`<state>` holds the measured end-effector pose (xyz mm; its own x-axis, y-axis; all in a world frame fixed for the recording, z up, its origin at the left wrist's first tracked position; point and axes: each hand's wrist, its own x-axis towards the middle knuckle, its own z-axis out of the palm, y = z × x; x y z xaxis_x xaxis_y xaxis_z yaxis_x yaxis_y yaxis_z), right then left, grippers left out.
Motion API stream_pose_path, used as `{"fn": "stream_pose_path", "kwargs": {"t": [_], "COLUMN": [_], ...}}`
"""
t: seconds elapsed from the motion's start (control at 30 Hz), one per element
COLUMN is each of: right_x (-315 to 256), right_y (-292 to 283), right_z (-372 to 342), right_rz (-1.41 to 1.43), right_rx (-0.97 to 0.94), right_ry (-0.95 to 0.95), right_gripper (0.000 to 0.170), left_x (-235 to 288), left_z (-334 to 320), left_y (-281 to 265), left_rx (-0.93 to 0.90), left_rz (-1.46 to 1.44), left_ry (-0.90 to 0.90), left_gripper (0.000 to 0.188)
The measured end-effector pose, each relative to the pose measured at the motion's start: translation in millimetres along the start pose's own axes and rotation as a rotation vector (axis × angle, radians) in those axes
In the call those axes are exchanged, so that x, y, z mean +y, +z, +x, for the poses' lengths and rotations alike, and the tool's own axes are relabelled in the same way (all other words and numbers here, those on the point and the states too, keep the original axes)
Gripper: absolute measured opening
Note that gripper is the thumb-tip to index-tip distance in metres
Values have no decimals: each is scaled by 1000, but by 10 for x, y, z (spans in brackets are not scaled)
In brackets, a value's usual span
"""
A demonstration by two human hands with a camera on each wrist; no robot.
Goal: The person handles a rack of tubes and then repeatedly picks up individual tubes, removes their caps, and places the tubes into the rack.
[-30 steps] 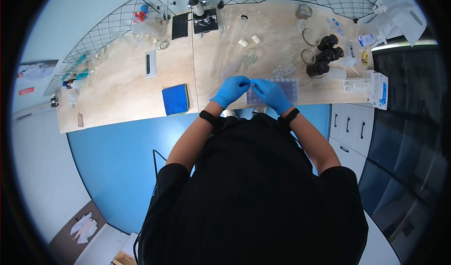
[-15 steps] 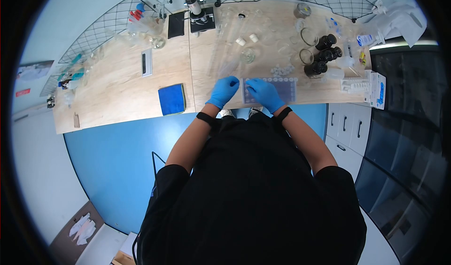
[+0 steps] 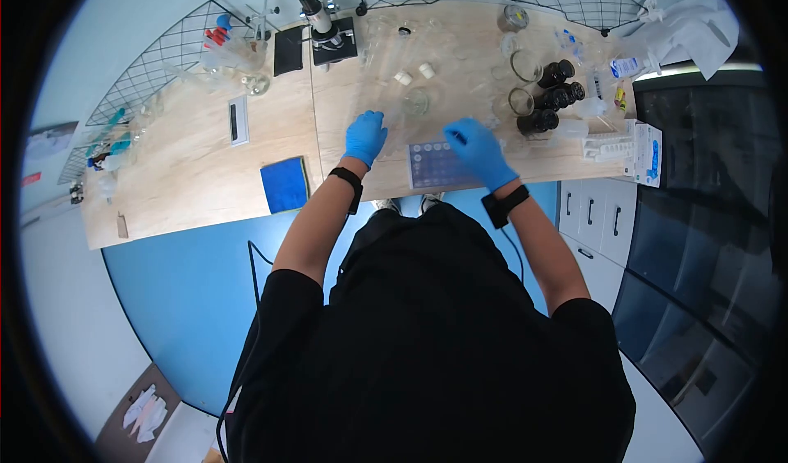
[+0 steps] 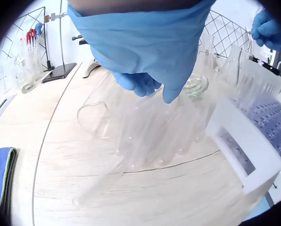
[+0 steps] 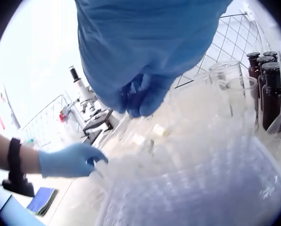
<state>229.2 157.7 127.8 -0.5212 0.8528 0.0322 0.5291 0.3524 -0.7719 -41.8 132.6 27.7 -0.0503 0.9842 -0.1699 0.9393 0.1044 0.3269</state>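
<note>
Rack (image 4: 270,125), slotted end (image 4: 246,132) (left wrist only)

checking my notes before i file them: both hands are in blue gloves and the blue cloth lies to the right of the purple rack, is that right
Not quite: the side is wrong. The head view shows the blue cloth to the left of the purple rack. The left hand and right hand are indeed gloved in blue.
</note>
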Motion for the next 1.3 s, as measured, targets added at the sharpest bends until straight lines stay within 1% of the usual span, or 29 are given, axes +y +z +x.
{"fn": "stream_pose_path", "kwargs": {"t": [0.07, 0.13, 0.17, 0.2, 0.23, 0.27, 0.3, 0.33, 0.37, 0.4, 0.43, 0.47, 0.5, 0.53, 0.57, 0.63, 0.77, 0.83, 0.87, 0.93, 0.97, 1.0, 1.07, 1.1, 1.17, 1.2, 1.23, 1.3], "right_x": [221, 375, 484, 636, 732, 823, 872, 907, 958, 1009, 1030, 1045, 1028, 1039, 1056, 1136, 1219, 1093, 1035, 764, 400, 311, 194, 25, -399, -548, -682, -796], "right_y": [-173, -356, -383, -362, -343, -314, -283, -253, -212, -149, -84, -8, 63, 126, 180, 307, 363, 312, 270, 28, -178, -282, -453, -555, -759, -817, -854, -850], "right_z": [169, 373, 457, 524, 603, 690, 778, 853, 922, 991, 1055, 1077, 1063, 1054, 1057, 1039, 1082, 1107, 1132, 1140, 1140, 1086, 975, 890, 665, 562, 454, 305], "right_rz": [6, 325, 328, 118, -90, -87, -123, -161, -163, -241, -321, -325, -460, -597, -603, -819, -886, -927, -929, -561, -409, -413, 418, 416, 633, 632, 627, 623], "right_rx": [42, -170, -168, -204, -239, -240, -373, -507, -514, -608, -699, -709, -754, -793, -795, -851, -846, -816, -805, -711, -692, -681, -545, -530, -344, -328, -273, -200], "right_ry": [41, 487, 490, 318, 142, 142, 97, 48, 41, 6, -31, -43, -10, 26, 22, -53, -59, -140, -145, 1, 61, 64, 172, 167, 209, 202, 208, 205], "right_gripper": [16, 18, 18, 19, 19, 19, 19, 19, 19, 18, 18, 18, 18, 18, 18, 19, 17, 18, 18, 17, 17, 17, 19, 19, 24, 24, 23, 23], "left_x": [-62, -116, -133, -113, -70, -26, 49, 154, 260, 348, 420, 491, 557, 611, 667, 773, 826, 811, 803, 816, 836, 860, 892, 901, 914, 920, 932, 963], "left_z": [34, 36, 30, 11, -22, -64, -127, -199, -267, -338, -402, -462, -508, -547, -579, -639, -667, -662, -650, -631, -627, -620, -613, -615, -616, -613, -620, -636], "left_y": [92, 131, 147, 122, 51, -19, -119, -243, -354, -447, -523, -600, -660, -719, -778, -911, -979, -968, -966, -959, -984, -1022, -1066, -1071, -1081, -1089, -1113, -1179], "left_rx": [-4, 2, 15, 12, 72, 132, 130, 178, 230, 240, 221, 203, 252, 260, 248, 218, 233, 209, 216, 218, 218, 242, 269, 291, 314, 319, 321, 322], "left_rz": [4, 3, 3, 4, -42, -88, -86, -253, -422, -425, -566, -705, -734, -736, -792, -880, -887, -864, -857, -849, -848, -833, -813, -802, -785, -795, -805, -799], "left_ry": [74, 114, 143, 143, 139, 136, 134, 97, 52, 37, 74, 116, 188, 182, 203, 214, 227, 268, 274, 301, 313, 331, 364, 374, 401, 411, 421, 447], "left_gripper": [30, 31, 32, 32, 33, 35, 35, 36, 37, 37, 38, 38, 40, 40, 40, 39, 38, 37, 37, 36, 36, 35, 34, 35, 35, 35, 35, 36]}}
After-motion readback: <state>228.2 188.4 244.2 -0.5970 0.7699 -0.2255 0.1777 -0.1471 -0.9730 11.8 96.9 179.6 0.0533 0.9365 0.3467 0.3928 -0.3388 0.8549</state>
